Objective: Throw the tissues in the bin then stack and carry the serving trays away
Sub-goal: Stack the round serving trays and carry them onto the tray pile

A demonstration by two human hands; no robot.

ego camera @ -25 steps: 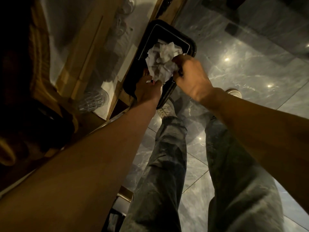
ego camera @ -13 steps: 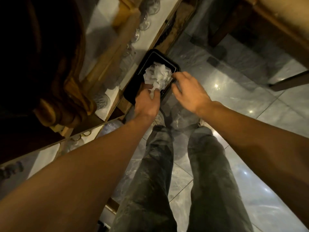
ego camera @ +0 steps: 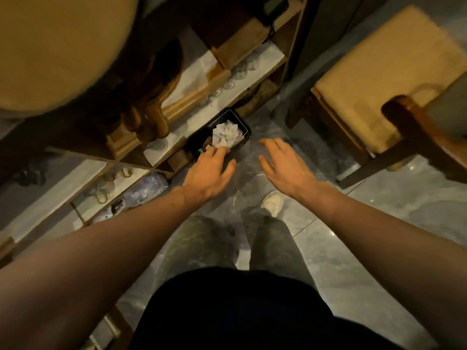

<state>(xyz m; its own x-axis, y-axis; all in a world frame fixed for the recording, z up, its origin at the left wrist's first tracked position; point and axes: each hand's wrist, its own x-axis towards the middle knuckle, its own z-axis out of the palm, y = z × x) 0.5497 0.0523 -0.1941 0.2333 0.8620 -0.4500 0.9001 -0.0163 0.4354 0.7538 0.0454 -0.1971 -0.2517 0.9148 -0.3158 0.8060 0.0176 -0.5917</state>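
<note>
While a person stands on a grey marble floor (ego camera: 379,248), both bare hands reach down toward a small black bin (ego camera: 243,147) set at twelve o'clock from the feet, against the foot of a wooden shelving unit (ego camera: 290,34). Crumpled white tissues (ego camera: 225,133) fill the bin's open top, heaped to about its rim. The left hand (ego camera: 211,173) hovers over the bin's near edge, fingers spread loosely and curled slightly, its fingertips (ego camera: 217,151) just at the lowest tissue; whether they touch the paper cannot be told. The right hand (ego camera: 283,165), at three o'clock from the bin and just beside it, is splayed wide with the palm down and holds nothing. Glassware (ego camera: 237,74) lines the pale shelf at eleven o'clock from the bin. A chair with a tan cushioned seat (ego camera: 386,77) stands at two o'clock, well apart from the hands. One white shoe (ego camera: 273,203) shows below the right wrist, at the end of dark grey trousers (ego camera: 273,243).
</note>
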